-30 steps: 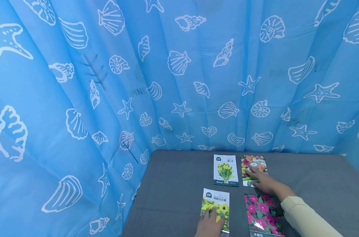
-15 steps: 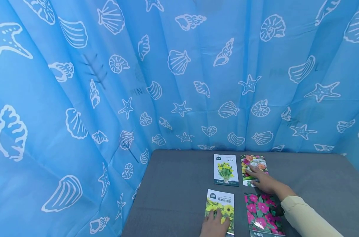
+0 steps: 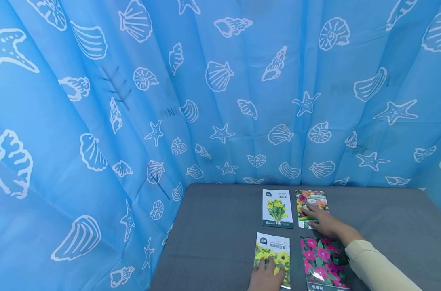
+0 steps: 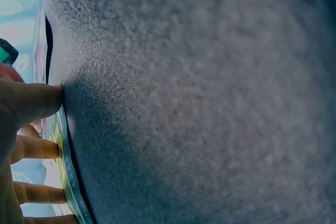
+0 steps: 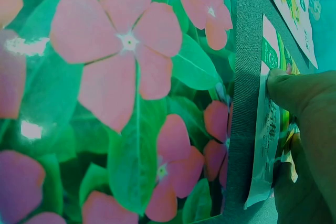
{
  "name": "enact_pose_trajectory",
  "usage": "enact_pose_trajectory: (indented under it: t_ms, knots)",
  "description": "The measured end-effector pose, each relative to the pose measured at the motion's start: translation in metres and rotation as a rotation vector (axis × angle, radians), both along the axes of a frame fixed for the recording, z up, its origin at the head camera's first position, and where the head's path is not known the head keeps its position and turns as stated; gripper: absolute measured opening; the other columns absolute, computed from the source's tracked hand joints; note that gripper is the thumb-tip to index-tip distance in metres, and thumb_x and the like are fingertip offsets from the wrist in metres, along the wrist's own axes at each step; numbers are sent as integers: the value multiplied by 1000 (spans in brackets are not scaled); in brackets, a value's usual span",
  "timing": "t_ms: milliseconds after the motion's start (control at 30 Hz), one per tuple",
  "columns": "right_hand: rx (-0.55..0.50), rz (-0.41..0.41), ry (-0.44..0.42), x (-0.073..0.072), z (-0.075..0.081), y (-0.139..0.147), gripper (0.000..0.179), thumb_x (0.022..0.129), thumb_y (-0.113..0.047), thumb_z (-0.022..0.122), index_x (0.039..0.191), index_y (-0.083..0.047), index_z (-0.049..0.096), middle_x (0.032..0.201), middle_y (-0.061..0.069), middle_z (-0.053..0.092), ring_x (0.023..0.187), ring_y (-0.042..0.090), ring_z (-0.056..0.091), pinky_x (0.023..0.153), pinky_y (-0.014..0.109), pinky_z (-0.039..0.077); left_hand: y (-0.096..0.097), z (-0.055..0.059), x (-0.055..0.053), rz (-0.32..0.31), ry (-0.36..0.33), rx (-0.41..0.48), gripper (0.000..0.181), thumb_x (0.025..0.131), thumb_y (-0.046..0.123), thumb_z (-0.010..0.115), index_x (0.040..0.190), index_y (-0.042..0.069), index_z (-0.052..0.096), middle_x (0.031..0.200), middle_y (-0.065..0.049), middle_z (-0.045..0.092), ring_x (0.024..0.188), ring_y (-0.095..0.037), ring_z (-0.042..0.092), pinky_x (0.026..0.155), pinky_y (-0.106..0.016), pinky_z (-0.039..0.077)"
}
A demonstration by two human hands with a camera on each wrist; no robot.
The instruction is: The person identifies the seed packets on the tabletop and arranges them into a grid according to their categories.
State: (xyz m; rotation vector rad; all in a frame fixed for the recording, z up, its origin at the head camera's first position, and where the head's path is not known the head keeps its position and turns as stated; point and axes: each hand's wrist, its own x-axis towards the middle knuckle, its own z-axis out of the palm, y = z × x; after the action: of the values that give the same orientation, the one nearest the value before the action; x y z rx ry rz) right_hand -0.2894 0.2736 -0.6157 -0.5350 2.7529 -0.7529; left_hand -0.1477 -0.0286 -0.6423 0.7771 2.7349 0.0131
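In the head view my left hand (image 3: 266, 277) rests with spread fingers on a seed packet with yellow sunflowers (image 3: 282, 258). The left wrist view shows its fingertips touching that packet's edge close over the cloth. My right hand (image 3: 323, 222) lies on a packet with mixed-colour blooms (image 3: 312, 198), fingers extended across its lower right part. The right wrist view has the thumb (image 5: 286, 85) on that packet's face. A white packet with a yellow-flowered plant (image 3: 277, 208) lies left of it. Nearer me is a larger packet with pink flowers (image 3: 320, 258), partly under the right forearm in the head view.
All the packets lie face up in two rough rows on a grey cloth-covered table (image 3: 213, 226). A blue curtain printed with white shells (image 3: 220, 101) hangs behind and along the left side of the table.
My left hand has slid the sunflower packet to the right, closer to the pink-flower packet. The right hand and the other packets have stayed in place.
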Motion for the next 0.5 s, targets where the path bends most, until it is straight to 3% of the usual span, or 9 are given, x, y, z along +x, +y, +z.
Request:
enact_pose_trajectory:
  t_ms: [200,500]
  knots:
    - [0,-6,-9,0,6,-2,59,105,-20,65,157,1,47,165,39,27,149,67,24,112,81,32,0,-2,-3,-25,4,13,51,97,67,64,143,43,61,149,0,58,128,-25,62,82,-41,62]
    - [5,-13,-16,-3,8,-3,60,105,-20,65,158,1,46,166,39,25,149,67,23,111,82,32,7,5,-1,12,25,-29,53,95,68,66,142,45,61,149,2,58,129,-24,61,84,-42,63]
